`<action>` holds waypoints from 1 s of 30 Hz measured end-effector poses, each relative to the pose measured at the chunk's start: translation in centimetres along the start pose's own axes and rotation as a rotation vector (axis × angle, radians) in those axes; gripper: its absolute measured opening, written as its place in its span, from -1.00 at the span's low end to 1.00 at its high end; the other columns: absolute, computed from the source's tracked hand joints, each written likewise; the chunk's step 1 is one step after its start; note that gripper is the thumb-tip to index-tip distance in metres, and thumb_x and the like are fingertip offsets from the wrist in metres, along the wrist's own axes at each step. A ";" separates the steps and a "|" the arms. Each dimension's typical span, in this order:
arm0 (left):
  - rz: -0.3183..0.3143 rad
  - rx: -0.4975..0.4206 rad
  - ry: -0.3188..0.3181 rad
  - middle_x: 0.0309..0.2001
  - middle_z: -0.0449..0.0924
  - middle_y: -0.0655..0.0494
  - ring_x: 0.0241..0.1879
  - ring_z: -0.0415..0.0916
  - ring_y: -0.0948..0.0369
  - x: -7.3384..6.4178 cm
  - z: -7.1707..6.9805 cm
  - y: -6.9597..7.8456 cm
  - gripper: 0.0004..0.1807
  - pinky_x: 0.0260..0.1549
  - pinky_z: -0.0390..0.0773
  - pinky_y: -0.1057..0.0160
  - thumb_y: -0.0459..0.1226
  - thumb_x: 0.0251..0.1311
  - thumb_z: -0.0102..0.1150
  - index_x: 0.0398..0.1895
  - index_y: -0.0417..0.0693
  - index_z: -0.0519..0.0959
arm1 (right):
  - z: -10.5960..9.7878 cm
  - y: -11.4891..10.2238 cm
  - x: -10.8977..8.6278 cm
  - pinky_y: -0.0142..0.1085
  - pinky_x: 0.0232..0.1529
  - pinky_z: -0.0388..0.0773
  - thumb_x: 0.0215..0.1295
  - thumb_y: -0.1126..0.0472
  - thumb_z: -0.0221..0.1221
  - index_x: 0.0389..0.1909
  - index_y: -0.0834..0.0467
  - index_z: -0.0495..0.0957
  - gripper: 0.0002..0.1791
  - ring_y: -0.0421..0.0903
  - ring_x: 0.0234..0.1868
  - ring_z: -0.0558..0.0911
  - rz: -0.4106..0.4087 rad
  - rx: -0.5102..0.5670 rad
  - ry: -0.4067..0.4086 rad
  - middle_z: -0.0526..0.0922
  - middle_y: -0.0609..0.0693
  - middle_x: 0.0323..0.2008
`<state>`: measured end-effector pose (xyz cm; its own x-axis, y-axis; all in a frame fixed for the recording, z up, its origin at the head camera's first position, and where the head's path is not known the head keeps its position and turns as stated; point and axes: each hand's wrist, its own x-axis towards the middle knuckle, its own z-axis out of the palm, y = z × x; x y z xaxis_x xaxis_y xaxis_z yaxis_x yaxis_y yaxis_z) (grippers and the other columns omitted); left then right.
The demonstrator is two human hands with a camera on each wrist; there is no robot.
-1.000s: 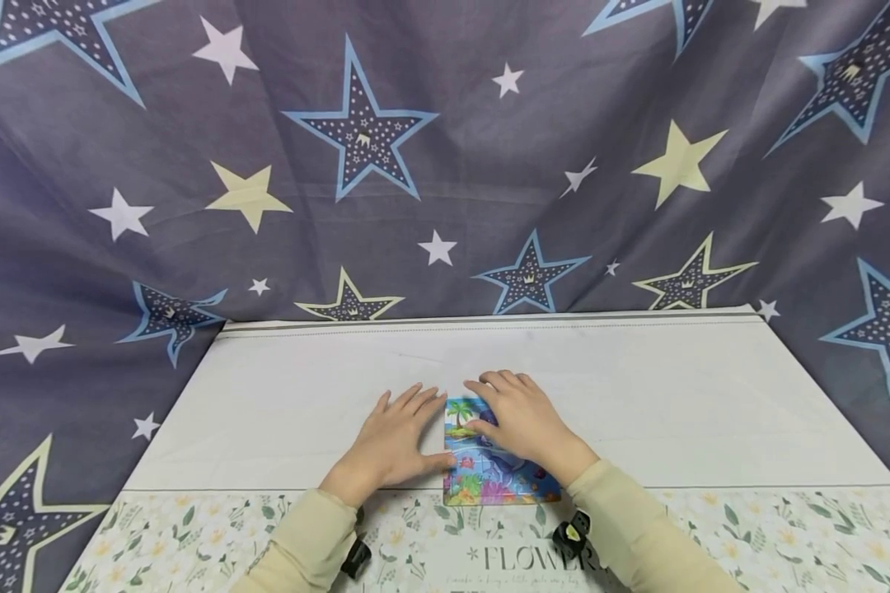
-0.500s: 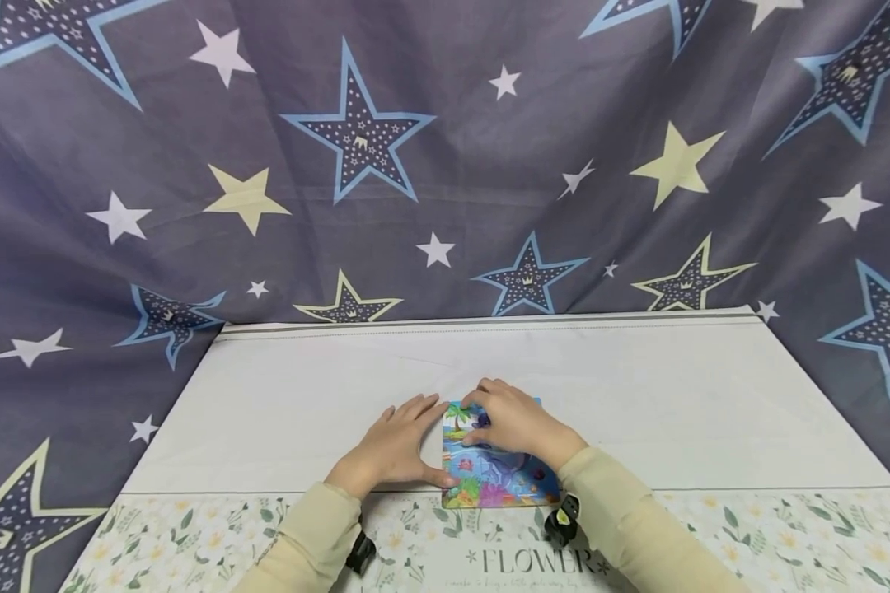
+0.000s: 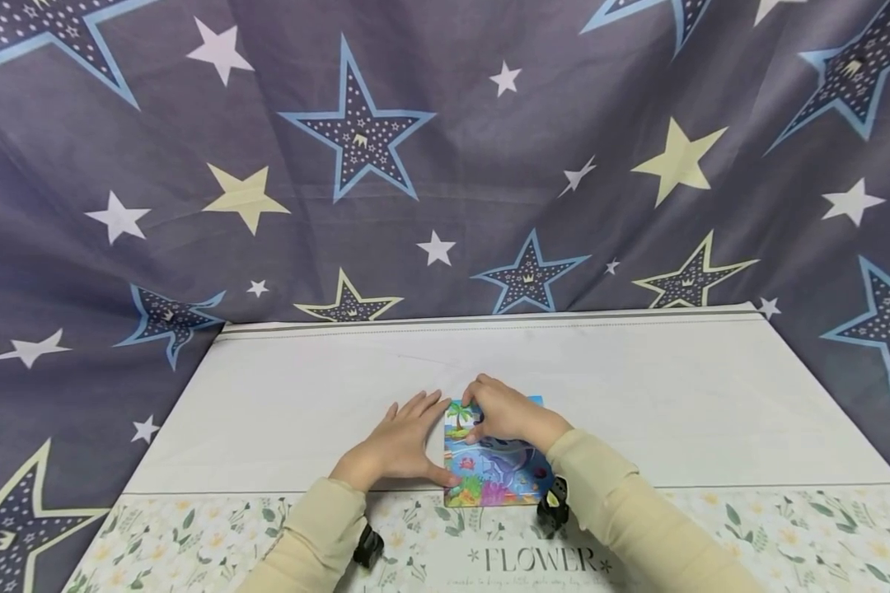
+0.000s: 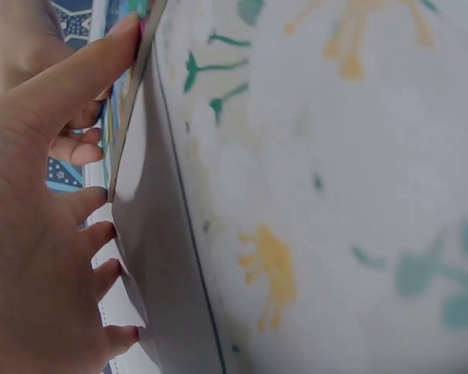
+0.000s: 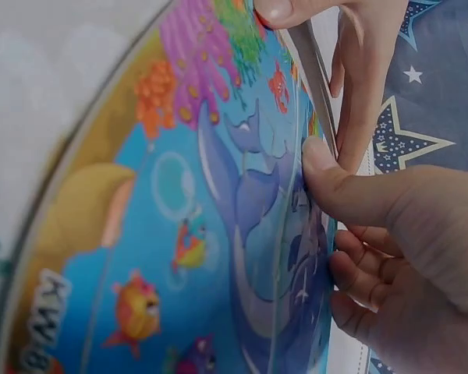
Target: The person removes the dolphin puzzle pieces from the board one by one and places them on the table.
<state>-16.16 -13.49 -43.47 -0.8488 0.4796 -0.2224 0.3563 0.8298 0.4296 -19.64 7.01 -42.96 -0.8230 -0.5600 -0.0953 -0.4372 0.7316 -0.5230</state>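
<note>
A jigsaw puzzle (image 3: 500, 478) with a bright sea picture lies flat across the border of the white and flowered parts of the cover. Dolphins, coral and fish show on it in the right wrist view, with thin cut lines. My left hand (image 3: 396, 445) lies along its left side, thumb on the face near the front corner, fingers stretched out past the edge. Over the upper part, my right hand (image 3: 508, 412) has bent fingers, thumb and index fingertips down around the palm tree. I cannot tell whether they pinch a piece. The picture beneath that palm is hidden.
The table cover (image 3: 304, 412) is white at the back and flowered in front, with "FLOWER" lettering. A dark curtain (image 3: 445, 165) printed with stars hangs behind and at both sides. Black straps (image 3: 552, 504) sit at the wrists.
My right hand has drawn its fingers in, from spread to bent, and shifted slightly left over the puzzle. My left thumb has slid toward the puzzle's front corner.
</note>
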 end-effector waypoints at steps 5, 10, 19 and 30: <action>-0.022 0.011 -0.006 0.58 -0.08 0.02 0.55 -0.23 -0.02 0.0 0.1 0.3 0.23 0.42 -0.22 -0.28 0.28 -0.12 0.40 0.58 0.00 0.06 | 0.0 -0.3 0.1 -0.14 0.06 0.55 0.02 0.17 0.51 0.00 0.26 0.56 -0.46 0.00 -0.07 0.55 0.029 -0.004 -0.017 0.50 0.05 -0.12; -0.033 -0.007 0.022 0.57 -0.04 -0.01 0.54 -0.19 -0.04 -0.1 0.2 0.6 0.18 0.42 -0.19 -0.29 0.27 -0.06 0.38 0.56 -0.06 0.09 | 0.0 -0.8 -0.2 -0.12 0.08 0.55 0.06 0.21 0.48 0.03 0.27 0.54 -0.48 0.04 -0.01 0.54 0.039 0.025 -0.017 0.50 0.07 -0.08; -0.009 -0.028 0.013 0.56 -0.04 -0.04 0.54 -0.19 -0.05 -0.1 0.1 0.4 0.24 0.42 -0.20 -0.30 0.29 -0.13 0.42 0.56 -0.06 0.09 | 0.0 -0.6 -0.2 -0.10 0.12 0.53 0.07 0.21 0.47 0.04 0.27 0.51 -0.47 0.05 0.04 0.53 0.043 0.028 -0.027 0.50 0.09 -0.06; -0.006 -0.032 0.009 0.57 -0.07 -0.03 0.55 -0.23 -0.03 0.0 0.2 0.0 0.27 0.43 -0.25 -0.27 0.29 -0.19 0.44 0.57 -0.03 0.08 | -0.1 -0.6 -0.4 -0.08 0.10 0.54 0.09 0.22 0.46 0.04 0.21 0.50 -0.49 0.05 0.06 0.54 0.025 0.064 -0.009 0.49 0.08 -0.04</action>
<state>-16.05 -13.39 -43.67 -0.8541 0.4725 -0.2175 0.3392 0.8229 0.4559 -19.08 6.81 -42.53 -0.8299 -0.5455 -0.1168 -0.3920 0.7192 -0.5736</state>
